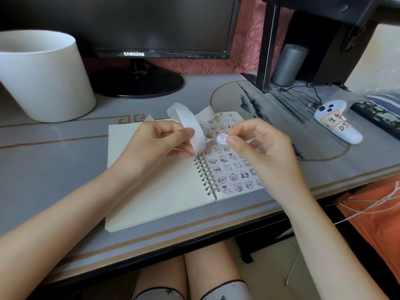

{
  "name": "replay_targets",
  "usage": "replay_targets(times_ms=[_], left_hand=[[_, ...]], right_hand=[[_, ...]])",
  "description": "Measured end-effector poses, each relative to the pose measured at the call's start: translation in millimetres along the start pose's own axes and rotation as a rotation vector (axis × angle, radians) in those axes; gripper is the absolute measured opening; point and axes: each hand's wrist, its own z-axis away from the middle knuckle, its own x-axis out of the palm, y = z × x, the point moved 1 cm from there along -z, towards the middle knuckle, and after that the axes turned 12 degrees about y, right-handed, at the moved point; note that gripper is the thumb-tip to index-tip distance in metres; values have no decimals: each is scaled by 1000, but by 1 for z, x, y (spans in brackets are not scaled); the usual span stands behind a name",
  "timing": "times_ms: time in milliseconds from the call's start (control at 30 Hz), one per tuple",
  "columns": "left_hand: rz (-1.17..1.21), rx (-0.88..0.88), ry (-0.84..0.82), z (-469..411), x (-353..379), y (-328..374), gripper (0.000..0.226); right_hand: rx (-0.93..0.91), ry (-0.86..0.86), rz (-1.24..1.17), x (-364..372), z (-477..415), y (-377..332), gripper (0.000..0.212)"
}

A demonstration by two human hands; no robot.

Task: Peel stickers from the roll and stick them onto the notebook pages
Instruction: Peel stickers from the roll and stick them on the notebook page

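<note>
Brightness: the view was evenly, moderately bright, with soft daylight tones.
Source: light seemed to come from the right, where the far right edge of the tabletop (54,161) looked washed out.
Shadows: faint, soft ones lay on the notebook (155,191) under the left hand (164,139); below the tabletop's near edge it was dark.
Glare: the white sticker strip (194,131) was nearly blown out.
Blur: the sticker (222,138) and the fingertips of the right hand (259,146) were smeared.
Distortion: the white bin (43,83) at the far left corner leaned and bulged.
</note>
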Motion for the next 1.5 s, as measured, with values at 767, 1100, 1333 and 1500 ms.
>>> replay_targets(times_ms=[767,1100,1333,1500], left_hand=[[-14,2,-14,3,3,2,20],[-8,6,-20,5,3,3,19],[-11,10,-23,5,3,4,20],[-14,11,-26,5,3,4,20]], right_hand=[[476,8,230,-85,9,35,7],[478,8,236,-85,9,38,8],[464,5,254,-86,9,40,8],[442,2,253,-85,9,39,8]])
